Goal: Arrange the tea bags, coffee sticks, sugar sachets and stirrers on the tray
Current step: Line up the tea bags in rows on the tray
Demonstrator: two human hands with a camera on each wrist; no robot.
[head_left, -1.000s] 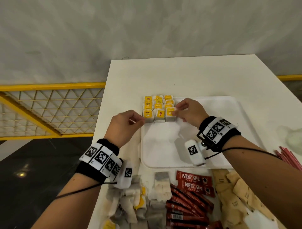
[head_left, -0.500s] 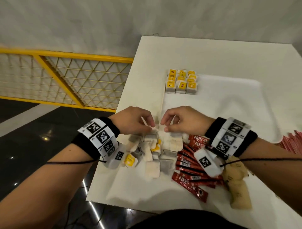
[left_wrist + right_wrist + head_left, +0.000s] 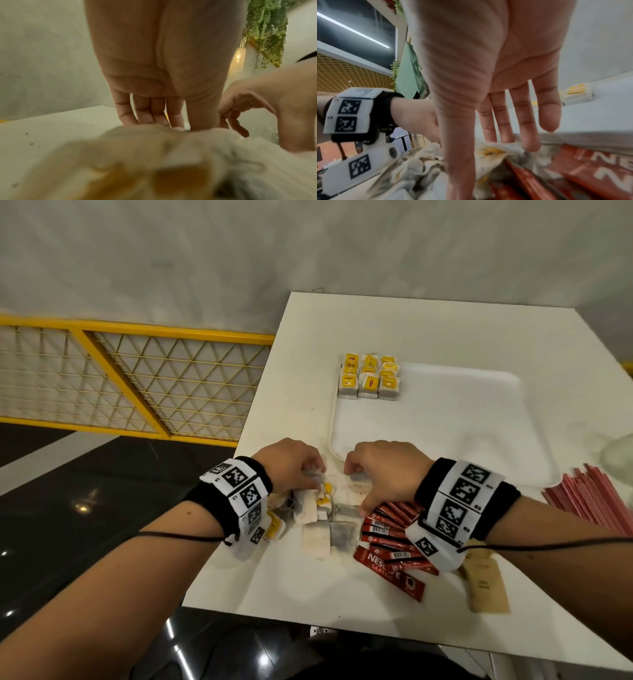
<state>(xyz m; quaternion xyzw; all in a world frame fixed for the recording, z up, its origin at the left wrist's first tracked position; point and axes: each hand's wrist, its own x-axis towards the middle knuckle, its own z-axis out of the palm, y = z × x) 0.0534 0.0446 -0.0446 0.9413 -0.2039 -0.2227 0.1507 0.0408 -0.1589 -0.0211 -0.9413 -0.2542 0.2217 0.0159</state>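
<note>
Both hands sit on the loose tea bags [image 3: 317, 520] heaped on the tabletop [image 3: 445, 337] just near of the tray [image 3: 513, 440] – left hand [image 3: 291, 465] pinching a bag, right hand [image 3: 382, 470] pressing with straight fingers [image 3: 522, 121]. The laid rows of tea bags [image 3: 368, 376] lie far-left on the tray, straight ahead.

The tea bags [image 3: 320, 529] look like soft, crinkly paper, the coffee sticks [image 3: 390, 546] shiny, the table [image 3: 428, 337] smooth and matt.

both hands [image 3: 342, 470] off tray — into loose tea bags [image 3: 318, 508]
</note>
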